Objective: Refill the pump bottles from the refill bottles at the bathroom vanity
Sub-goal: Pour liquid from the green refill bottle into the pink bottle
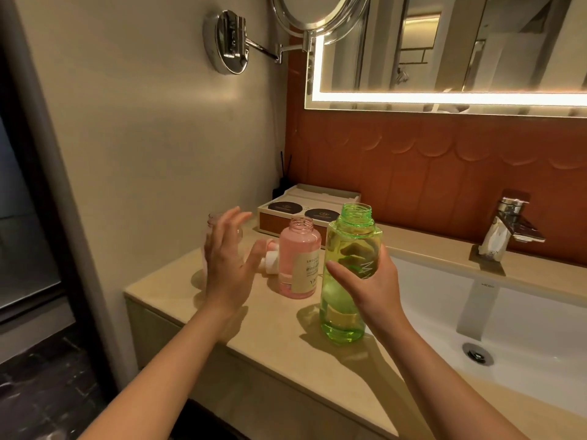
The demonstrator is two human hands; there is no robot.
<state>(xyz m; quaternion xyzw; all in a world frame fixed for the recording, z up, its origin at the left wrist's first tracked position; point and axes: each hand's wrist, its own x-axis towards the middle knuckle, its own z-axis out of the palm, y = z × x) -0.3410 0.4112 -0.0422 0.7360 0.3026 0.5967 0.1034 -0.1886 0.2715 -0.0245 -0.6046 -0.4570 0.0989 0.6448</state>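
Sink (444, 300) is serving as the reference. Just left of its rim, the green bottle (346, 300) is standing uncapped near the counter's front edge, tallest of the lot. The right hand (371, 287) is wrapping thumb and fingers round its midsection. Thin clear plastic, part full: probably light, squeezable and slick, so the body below the shoulder is looking like the sound hold. Further left of the sink, the pink bottle (293, 258) is sitting open, label outward. Farthest left, the left hand (227, 265) is hovering with fingers spread, gripping nothing, and covering most of a pale bottle (216, 219) — fill and label are not showing. A small white cap or pump (271, 260) is lying between the two — which, I cannot tell.
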